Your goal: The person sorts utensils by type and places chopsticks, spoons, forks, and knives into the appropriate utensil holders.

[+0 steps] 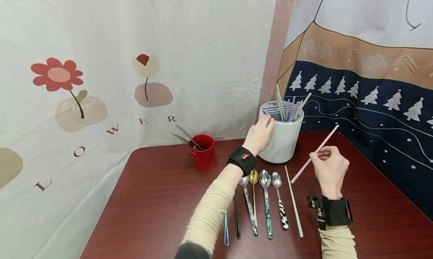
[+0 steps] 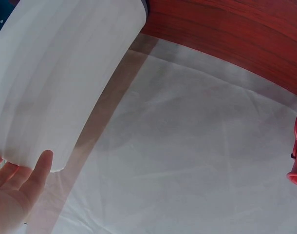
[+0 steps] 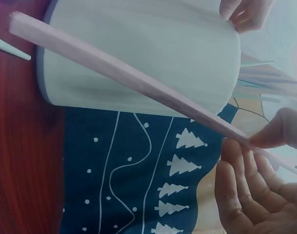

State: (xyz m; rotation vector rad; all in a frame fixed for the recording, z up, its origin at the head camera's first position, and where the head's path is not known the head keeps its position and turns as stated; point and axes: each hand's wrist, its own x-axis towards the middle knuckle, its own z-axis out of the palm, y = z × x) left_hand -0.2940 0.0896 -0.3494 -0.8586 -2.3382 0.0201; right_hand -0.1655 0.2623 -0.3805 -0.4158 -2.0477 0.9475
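My right hand [image 1: 329,168] pinches a pink chopstick [image 3: 119,73] between thumb and fingers. The stick slants above the table, to the right of a pale green chopstick [image 1: 294,204] lying there. My left hand [image 1: 260,135] holds the near left rim of a white utensil holder [image 1: 280,142], with the thumb against its outer wall in the left wrist view; some fingertips are hidden. Several chopsticks [image 1: 287,108], green, purple and cream, stand in the holder, beside a slotted part of its top [image 1: 270,108].
Left of the pale green chopstick lie several spoons, among them a gold spoon [image 1: 253,178] and one with a spotted handle [image 1: 282,214]. My left forearm partly covers the row. A red bucket [image 1: 206,157] with knives [image 1: 187,137] stands back left. Printed cloths [image 1: 220,63] hang behind the table [image 1: 152,199].
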